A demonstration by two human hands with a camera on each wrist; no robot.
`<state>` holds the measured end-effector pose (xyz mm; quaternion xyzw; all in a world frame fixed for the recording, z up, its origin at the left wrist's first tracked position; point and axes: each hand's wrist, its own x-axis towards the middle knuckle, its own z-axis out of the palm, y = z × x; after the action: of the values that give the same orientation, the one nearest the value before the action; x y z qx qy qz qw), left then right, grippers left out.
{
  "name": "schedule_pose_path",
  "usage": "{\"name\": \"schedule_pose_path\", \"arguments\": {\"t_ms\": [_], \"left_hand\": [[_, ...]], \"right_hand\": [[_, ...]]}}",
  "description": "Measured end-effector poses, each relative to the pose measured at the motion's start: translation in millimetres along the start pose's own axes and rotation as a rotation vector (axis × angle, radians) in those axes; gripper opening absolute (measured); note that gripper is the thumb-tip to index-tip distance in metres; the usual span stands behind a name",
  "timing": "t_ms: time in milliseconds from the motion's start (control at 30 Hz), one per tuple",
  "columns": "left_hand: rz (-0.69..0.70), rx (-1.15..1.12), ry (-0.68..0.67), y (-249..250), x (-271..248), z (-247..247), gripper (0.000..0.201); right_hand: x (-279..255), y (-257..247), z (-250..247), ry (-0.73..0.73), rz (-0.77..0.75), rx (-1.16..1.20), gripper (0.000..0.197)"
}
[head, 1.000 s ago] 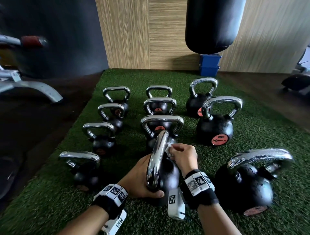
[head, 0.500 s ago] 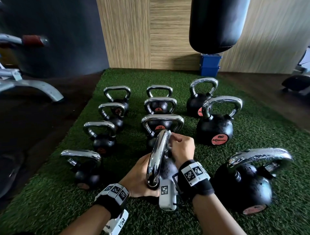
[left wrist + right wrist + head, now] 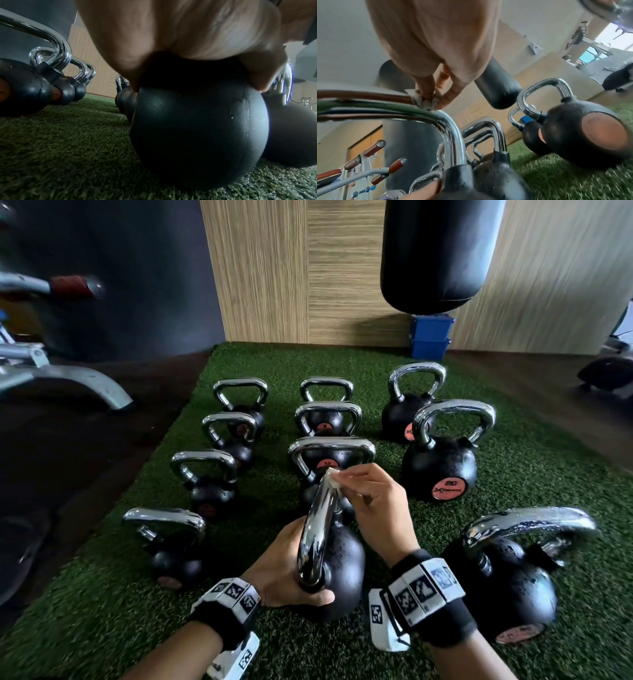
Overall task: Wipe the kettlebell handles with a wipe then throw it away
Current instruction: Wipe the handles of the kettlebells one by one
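Note:
A black kettlebell (image 3: 342, 570) with a chrome handle (image 3: 317, 529) stands on the turf right in front of me. My left hand (image 3: 284, 570) grips the near base of that handle, thumb curled over the ball (image 3: 197, 128). My right hand (image 3: 373, 501) pinches a small crumpled white wipe (image 3: 333, 479) against the far top corner of the handle. In the right wrist view the wipe (image 3: 423, 100) sits bunched under the fingertips (image 3: 443, 100) on the chrome bend (image 3: 447, 121).
Several more kettlebells stand in rows on the green turf (image 3: 534, 474): a 20 kg one (image 3: 440, 467) at right, a large one (image 3: 507, 583) at near right. A black punch bag (image 3: 438, 251) hangs ahead over blue boxes (image 3: 431, 337). A bench frame (image 3: 68, 378) is at left.
My right hand has slid the wipe up from the inside of the handle to its far top corner. The left hand keeps its grip on the near end.

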<state>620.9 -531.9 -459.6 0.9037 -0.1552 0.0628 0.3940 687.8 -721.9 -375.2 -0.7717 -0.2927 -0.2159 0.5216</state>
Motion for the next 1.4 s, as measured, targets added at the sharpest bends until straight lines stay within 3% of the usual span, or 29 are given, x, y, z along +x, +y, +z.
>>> {"name": "schedule_pose_path", "arguments": {"t_ms": [167,400,600,733,933,1067,1200,1300,1400], "left_hand": [[-0.026,-0.045,-0.025,-1,0,1,0.122],[0.004,-0.063,-0.014,-10,2,5,0.125],[-0.019,-0.078,-0.011,-7,1,5,0.109],[-0.032,-0.148,-0.085,-7,4,7,0.096],[-0.014,-0.120,-0.024,-6,-2,8,0.093],[-0.084,-0.236,0.017,-7,-1,10,0.102],[-0.073,-0.218,0.010,-6,1,9,0.104],[-0.049,-0.161,-0.014,-8,2,10,0.104],[-0.041,-0.134,0.007,-6,1,7,0.106]], "right_hand": [[5,-16,-7,-0.020,0.064,-0.014,0.022],[-48,-41,-11,-0.049,-0.005,0.000,0.022],[-49,-30,-6,0.019,0.359,0.288,0.019],[-81,-26,0,-0.094,0.447,0.428,0.014],[-99,-20,4,-0.101,0.445,0.382,0.022],[-106,-18,9,-0.129,0.511,0.239,0.013],[-99,-16,9,-0.167,0.486,0.148,0.014],[-78,-12,8,-0.247,0.468,0.152,0.012],[-56,-8,8,-0.501,0.435,0.035,0.014]]}}
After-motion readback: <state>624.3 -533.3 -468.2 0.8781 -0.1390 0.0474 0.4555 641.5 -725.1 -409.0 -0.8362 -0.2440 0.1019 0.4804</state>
